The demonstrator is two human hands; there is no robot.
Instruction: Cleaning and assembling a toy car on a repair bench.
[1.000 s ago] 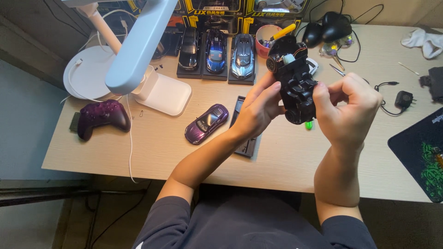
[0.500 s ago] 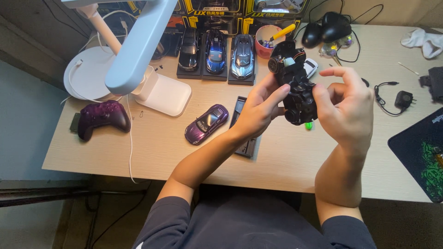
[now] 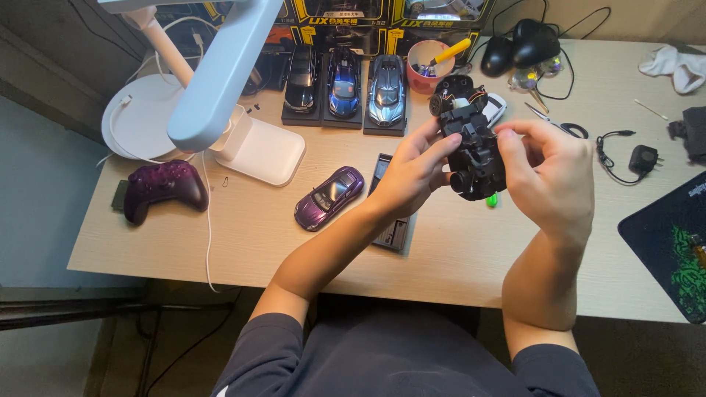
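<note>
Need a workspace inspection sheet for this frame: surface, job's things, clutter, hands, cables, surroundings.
Surface: light wooden desk.
Job's things: black toy car chassis, held above the desk.
Clutter: purple toy car, purple game controller, three model cars on stands, pink cup, scissors.
Hands: left hand and right hand both grip the chassis.
Cables: white lamp cable, black charger lead.
Surroundings: white desk lamp, mouse pad.

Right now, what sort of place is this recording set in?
Probably a home hobby desk: model cars lined up on display bases, a desk lamp, a purple game controller, and both hands holding a small black car chassis.
</note>
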